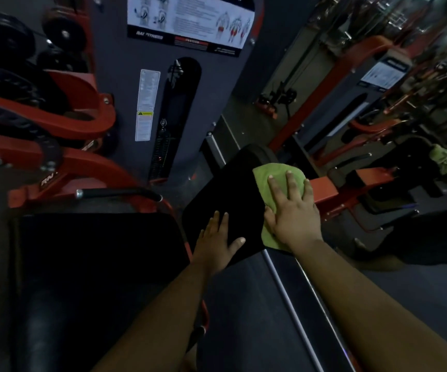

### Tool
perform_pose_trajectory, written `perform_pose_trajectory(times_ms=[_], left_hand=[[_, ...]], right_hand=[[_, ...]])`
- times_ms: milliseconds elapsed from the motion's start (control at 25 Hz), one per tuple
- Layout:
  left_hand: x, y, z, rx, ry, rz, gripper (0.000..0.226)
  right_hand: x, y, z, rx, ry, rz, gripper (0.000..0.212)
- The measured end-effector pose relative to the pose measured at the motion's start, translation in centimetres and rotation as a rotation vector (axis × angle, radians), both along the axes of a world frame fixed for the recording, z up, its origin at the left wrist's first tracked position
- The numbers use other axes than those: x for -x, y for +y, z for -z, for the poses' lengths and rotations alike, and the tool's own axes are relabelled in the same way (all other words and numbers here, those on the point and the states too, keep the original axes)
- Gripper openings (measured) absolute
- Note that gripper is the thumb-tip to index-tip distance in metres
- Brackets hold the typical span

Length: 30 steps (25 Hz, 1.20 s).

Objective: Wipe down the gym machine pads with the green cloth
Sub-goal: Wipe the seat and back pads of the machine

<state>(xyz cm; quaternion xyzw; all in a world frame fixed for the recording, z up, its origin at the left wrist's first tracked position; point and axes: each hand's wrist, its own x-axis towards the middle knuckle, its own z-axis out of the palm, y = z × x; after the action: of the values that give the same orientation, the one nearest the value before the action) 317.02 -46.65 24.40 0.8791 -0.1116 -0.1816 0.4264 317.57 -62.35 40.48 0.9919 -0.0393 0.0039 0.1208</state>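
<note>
My right hand (292, 210) lies flat on the green cloth (278, 183), fingers (292, 183) straight and spread, pressing it onto the right edge of the black back pad (225, 189); open palm spreads pressure so the cloth drags evenly. Cloth drapes over the pad's right side, near its far end. My left hand (217, 237) rests flat on the pad's near end, fingers straight, thumb out, likely steadying the pad against the push. Larger seat pad (96, 245) sits near-left, untouched for now. Red frame (324, 189) shows just right of the cloth. Dim light; pad surface detail unreadable.
</note>
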Motion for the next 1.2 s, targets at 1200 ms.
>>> perform_pose_trajectory(times_ms=[1200], left_hand=[[-0.9, -4.8, 8.3, 0.424, 0.039, -0.230, 0.096]], right_hand=[[-1.6, 2.9, 3.4, 0.779, 0.340, -0.506, 0.076]])
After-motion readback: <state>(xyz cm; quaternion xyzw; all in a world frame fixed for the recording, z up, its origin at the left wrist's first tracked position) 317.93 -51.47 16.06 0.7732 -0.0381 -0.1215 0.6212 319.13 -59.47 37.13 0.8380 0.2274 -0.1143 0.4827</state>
